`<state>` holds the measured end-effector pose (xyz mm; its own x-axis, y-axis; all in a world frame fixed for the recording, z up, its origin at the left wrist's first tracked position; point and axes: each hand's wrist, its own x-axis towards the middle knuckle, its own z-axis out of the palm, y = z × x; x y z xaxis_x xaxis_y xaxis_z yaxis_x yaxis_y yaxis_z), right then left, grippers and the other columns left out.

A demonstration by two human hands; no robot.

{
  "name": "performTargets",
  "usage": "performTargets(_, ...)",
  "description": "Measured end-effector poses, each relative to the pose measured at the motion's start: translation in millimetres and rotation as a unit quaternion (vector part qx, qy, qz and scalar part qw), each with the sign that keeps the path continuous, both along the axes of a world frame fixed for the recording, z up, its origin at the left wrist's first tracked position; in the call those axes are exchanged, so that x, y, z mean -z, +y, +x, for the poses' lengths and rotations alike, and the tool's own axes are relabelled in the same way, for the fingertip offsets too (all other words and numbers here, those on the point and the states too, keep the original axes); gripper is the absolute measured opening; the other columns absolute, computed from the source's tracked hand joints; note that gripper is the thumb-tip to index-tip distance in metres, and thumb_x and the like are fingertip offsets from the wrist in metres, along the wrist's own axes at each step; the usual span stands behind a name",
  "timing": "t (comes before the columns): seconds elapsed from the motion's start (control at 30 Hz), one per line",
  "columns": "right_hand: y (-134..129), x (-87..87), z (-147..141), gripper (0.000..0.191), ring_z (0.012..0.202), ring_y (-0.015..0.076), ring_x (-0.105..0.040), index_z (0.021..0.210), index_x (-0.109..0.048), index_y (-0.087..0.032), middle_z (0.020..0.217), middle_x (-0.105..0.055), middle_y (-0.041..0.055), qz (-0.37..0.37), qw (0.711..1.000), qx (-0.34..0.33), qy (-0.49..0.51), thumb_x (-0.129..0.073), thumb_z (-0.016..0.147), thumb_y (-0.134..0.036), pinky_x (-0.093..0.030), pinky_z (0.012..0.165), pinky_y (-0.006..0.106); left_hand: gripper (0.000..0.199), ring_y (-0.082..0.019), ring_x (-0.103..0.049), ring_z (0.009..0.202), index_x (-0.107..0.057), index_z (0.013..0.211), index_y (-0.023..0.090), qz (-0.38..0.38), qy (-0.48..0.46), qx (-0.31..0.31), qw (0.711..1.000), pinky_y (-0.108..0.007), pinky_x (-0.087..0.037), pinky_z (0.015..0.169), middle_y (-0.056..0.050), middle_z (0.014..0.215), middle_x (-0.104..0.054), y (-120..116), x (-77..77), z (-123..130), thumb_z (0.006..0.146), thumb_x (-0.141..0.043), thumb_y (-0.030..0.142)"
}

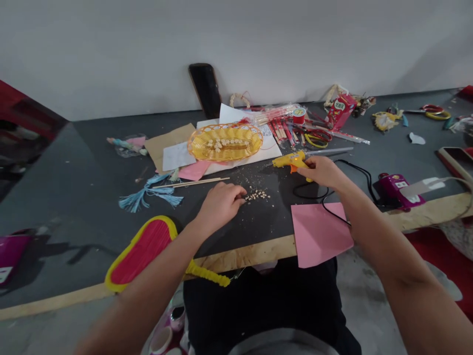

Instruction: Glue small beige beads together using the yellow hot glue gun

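Note:
My left hand (223,202) rests low over the dark table, its fingertips pinched together at the left edge of a small pile of pale pieces (257,195). Whatever is between those fingertips is too small to make out. My right hand (320,171) is closed around the handle of a yellow glue gun (290,159), whose nozzle points left. A yellow woven basket (197,148) with several pale pieces inside stands behind the pile. Thin wooden sticks (195,183) lie left of the pile, across a blue tassel (150,194).
A red and yellow paddle shape (148,249) lies at the front left. Pink foam (320,234) overhangs the front edge. A phone (207,88) leans on the wall. Scissors (317,139), a thread spool (299,116) and a purple power socket (401,191) are at the right; a black cord trails there.

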<state>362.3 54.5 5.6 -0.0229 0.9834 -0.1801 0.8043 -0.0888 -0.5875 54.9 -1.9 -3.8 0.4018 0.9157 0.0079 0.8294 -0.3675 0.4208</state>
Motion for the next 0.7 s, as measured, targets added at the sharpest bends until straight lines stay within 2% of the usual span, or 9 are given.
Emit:
performTargets(0.1,-12,-8.7,-3,0.024,0.059,0.0095,-0.052,0.087,-0.063,-0.016,0.073,-0.06,-0.0005,0.028,0.983,0.027,0.18,-0.067,0.076,-0.037,-0.038,0.052,0.021,0.011,-0.027,-0.06,0.086,-0.07,0.089,0.022,-0.003,0.001,0.001,1.0,-0.04,-0.043,0.081,-0.008,0.085,-0.072,-1,3.5,2,0.082,-0.065,0.028)
performTargets(0.17,-19,-16.5,-9,0.024,0.059,0.0088,-0.051,0.089,-0.06,-0.016,0.073,-0.058,-0.001,0.003,0.946,0.037,0.322,-0.068,0.075,-0.033,-0.042,0.053,0.021,0.011,-0.027,-0.06,0.086,-0.069,0.089,0.022,0.003,0.022,0.004,1.0,-0.04,-0.042,0.081,-0.008,0.086,-0.071,-1,5.2,5,0.083,-0.062,0.027)
performTargets(0.23,-23,-23.8,-17,0.024,0.057,0.0085,-0.05,0.088,-0.059,-0.016,0.067,-0.055,-0.0024,-0.057,0.898,0.023,0.435,-0.07,0.073,-0.03,-0.043,0.053,0.021,0.012,-0.026,-0.06,0.085,-0.069,0.088,0.021,0.011,0.048,0.006,0.999,-0.04,-0.042,0.082,-0.008,0.086,-0.07,-1,6.1,8,0.084,-0.059,0.024)
performTargets(0.3,-24,-28.4,-28,0.023,0.055,0.008,-0.049,0.086,-0.058,-0.017,0.062,-0.053,-0.0037,-0.091,0.862,-0.004,0.498,-0.072,0.071,-0.027,-0.043,0.052,0.021,0.014,-0.026,-0.06,0.084,-0.069,0.087,0.02,0.013,0.068,0.009,0.998,-0.04,-0.043,0.083,-0.009,0.087,-0.07,0,6.1,10,0.085,-0.056,0.021)
performTargets(0.43,-23,-22.3,-46,0.029,0.061,0.0094,-0.054,0.087,-0.058,-0.018,0.076,-0.06,-0.0002,-0.062,0.833,-0.034,0.549,-0.076,0.072,-0.035,-0.047,0.052,0.022,0.015,-0.026,-0.061,0.087,-0.069,0.082,0.019,-0.015,0.049,0.005,0.999,-0.041,-0.044,0.085,-0.009,0.087,-0.071,3,2.9,10,0.084,-0.054,0.017)
performTargets(0.53,-23,-5.4,-54,0.035,0.061,0.0094,-0.054,0.086,-0.059,-0.018,0.084,-0.063,0.003,-0.072,0.821,-0.075,0.561,-0.072,0.077,-0.049,-0.044,0.048,0.022,0.011,-0.024,-0.061,0.084,-0.068,0.079,0.02,-0.057,-0.06,-0.032,0.996,-0.037,-0.045,0.081,-0.006,0.085,-0.071,7,0.2,4,0.082,-0.057,0.019)
performTargets(0.6,-24,6.7,-56,0.034,0.058,0.0089,-0.053,0.086,-0.061,-0.017,0.082,-0.064,0.0032,-0.089,0.818,-0.094,0.561,-0.072,0.079,-0.048,-0.042,0.047,0.022,0.008,-0.02,-0.06,0.076,-0.067,0.079,0.02,-0.091,-0.178,-0.082,0.976,-0.033,-0.044,0.073,-0.003,0.081,-0.07,10,0.5,-1,0.081,-0.06,0.025)
performTargets(0.63,-24,11.4,-57,0.032,0.057,0.0089,-0.053,0.09,-0.062,-0.017,0.08,-0.064,0.0027,-0.096,0.819,-0.104,0.556,-0.072,0.08,-0.046,-0.042,0.048,0.022,0.009,-0.018,-0.058,0.072,-0.067,0.079,0.02,-0.111,-0.249,-0.113,0.956,-0.031,-0.044,0.069,-0.002,0.078,-0.068,12,1.6,-3,0.08,-0.063,0.028)
performTargets(0.7,-26,17.0,-58,0.031,0.056,0.0088,-0.051,0.1,-0.063,-0.016,0.075,-0.063,0.0012,-0.102,0.827,-0.126,0.539,-0.071,0.083,-0.041,-0.04,0.049,0.022,0.015,-0.014,-0.054,0.066,-0.066,0.078,0.019,-0.165,-0.395,-0.164,0.889,-0.027,-0.041,0.063,-0.001,0.075,-0.066,14,5.1,-7,0.076,-0.07,0.033)
